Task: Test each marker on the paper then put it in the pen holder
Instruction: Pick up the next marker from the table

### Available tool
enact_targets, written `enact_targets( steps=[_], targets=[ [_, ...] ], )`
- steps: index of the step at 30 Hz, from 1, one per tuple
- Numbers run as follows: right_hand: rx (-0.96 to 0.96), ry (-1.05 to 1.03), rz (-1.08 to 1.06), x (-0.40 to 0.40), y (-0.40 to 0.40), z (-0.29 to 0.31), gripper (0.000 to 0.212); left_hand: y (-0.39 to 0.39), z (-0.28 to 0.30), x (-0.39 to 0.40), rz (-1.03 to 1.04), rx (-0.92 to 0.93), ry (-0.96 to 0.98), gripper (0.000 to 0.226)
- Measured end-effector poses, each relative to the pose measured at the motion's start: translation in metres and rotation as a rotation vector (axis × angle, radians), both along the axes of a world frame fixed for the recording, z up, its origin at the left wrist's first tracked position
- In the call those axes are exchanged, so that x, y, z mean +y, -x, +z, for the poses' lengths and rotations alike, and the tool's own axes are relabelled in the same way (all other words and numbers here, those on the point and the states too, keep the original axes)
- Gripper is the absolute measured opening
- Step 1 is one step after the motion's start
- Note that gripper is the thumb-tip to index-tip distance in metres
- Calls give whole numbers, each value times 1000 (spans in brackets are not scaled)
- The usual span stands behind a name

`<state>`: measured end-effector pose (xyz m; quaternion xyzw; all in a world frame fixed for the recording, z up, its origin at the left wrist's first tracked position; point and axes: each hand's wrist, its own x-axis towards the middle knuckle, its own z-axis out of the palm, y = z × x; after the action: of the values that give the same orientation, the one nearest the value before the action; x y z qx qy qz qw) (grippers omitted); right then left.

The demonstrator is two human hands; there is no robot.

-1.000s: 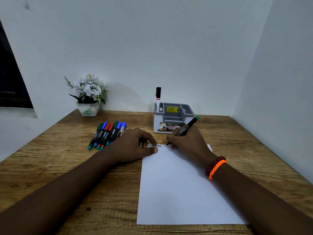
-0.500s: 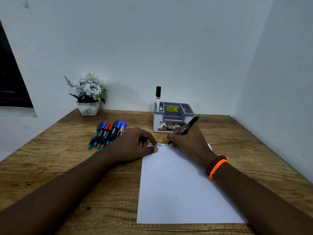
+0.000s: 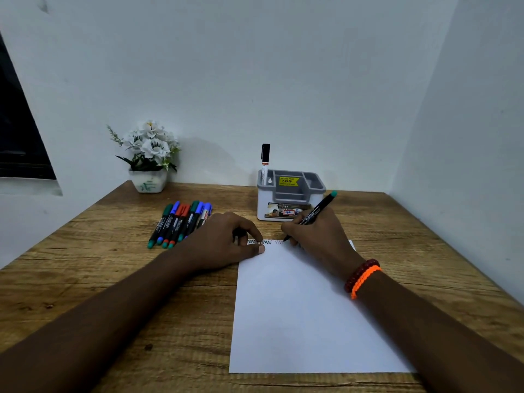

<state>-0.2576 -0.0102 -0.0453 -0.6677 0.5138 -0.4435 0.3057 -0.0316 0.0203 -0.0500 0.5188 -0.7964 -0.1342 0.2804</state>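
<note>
My right hand (image 3: 317, 236) pinches the marker (image 3: 313, 215), tip on the paper's (image 3: 297, 307) top edge. My left hand (image 3: 226, 239) presses the paper, fingers curled. The pen holder (image 3: 289, 194) stands just behind my right hand.

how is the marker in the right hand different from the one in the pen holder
The green-ended marker slants in the right hand, tip on the paper; the black-capped marker stands upright in the pen holder. The first has a black barrel, the second a white one. Both are slim markers.
</note>
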Motion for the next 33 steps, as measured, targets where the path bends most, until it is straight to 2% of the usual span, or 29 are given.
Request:
enact_targets(
  steps=[7, 13, 20, 25, 33],
  targets=[
    [11, 34, 4, 4, 1, 2, 29, 0, 1, 0, 3, -2, -1, 23],
    [23, 35, -12, 4, 1, 4, 22, 1, 2, 2, 12, -7, -12, 23],
    [22, 21, 1, 3, 2, 4, 25, 1, 3, 3, 10, -3, -10, 23],
    [29, 25, -25, 0, 3, 1, 11, 1, 2, 3, 6, 2, -4, 22],
    [18, 24, -20, -3, 5, -1, 16, 1, 2, 2, 4, 4, -5, 21]
  ],
)
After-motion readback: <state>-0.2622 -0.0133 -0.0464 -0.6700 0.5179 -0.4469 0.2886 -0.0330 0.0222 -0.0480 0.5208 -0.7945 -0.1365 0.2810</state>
